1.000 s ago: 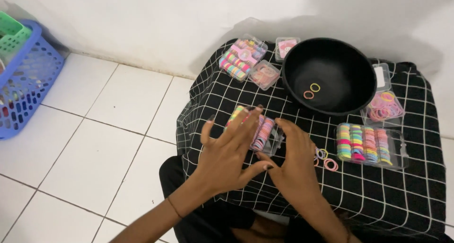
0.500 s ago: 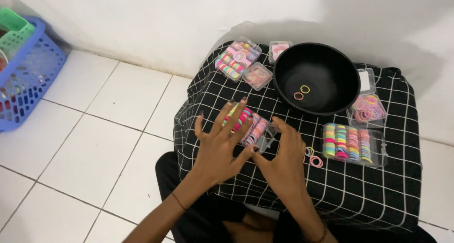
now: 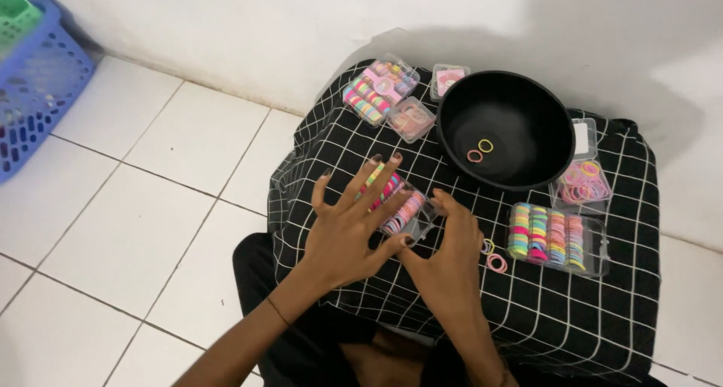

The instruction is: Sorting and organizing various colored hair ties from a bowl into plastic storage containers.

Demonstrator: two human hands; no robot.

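The scene is evenly and fairly brightly lit from the front, a broad soft shadow being thrown on the white wall [image 3: 602,48] behind the black bowl [image 3: 506,128], faint glare being seen on the floor tiles [image 3: 135,206], and slight softness overall.

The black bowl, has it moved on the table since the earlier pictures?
No. The black bowl sits against the same small clear boxes, at the same spot on the checked cloth; only the camera shifted.

checked cloth [image 3: 617,297], black bowl [image 3: 459,142], hair-tie boxes [image 3: 557,240]
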